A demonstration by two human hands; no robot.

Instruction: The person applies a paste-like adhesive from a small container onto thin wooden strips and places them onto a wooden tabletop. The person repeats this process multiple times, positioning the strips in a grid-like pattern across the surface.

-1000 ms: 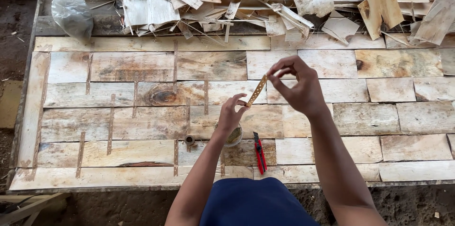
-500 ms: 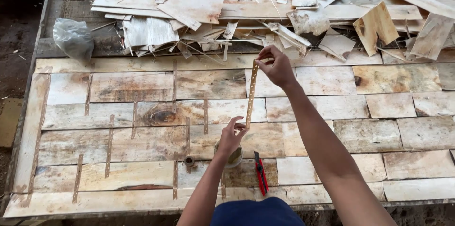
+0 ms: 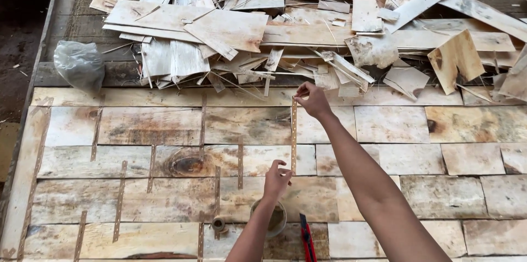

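Perforated paper tape [image 3: 293, 135], a narrow brownish strip dotted with small holes, is seen stretched straight and taut over a seam between pale veneer sheets [image 3: 247, 124]. It is laid running from near to far across the patchwork of sheets, close to the middle of the scene. Its far end is pinched between thumb and fingertips of the right hand [image 3: 313, 99], which is held just short of the heap of veneer offcuts [image 3: 263, 37] piled along the far side. Its near end is held at the fingertips of the left hand [image 3: 276, 180], whose fingers are curled lightly together around the strip; the exact grip there cannot be made out. The strip thus spans the gap between the two hands, with the right hand farther away and slightly to the right of the left. Similar strips are already stuck over other seams to the left. Just near the left hand, a round pot [image 3: 273, 219] is partly hidden by the wrist, with a small tape roll [image 3: 218, 223] to its left and a red-handled tool [image 3: 306, 237] to its right. A grey plastic bag [image 3: 79, 64] is seen at the far left.
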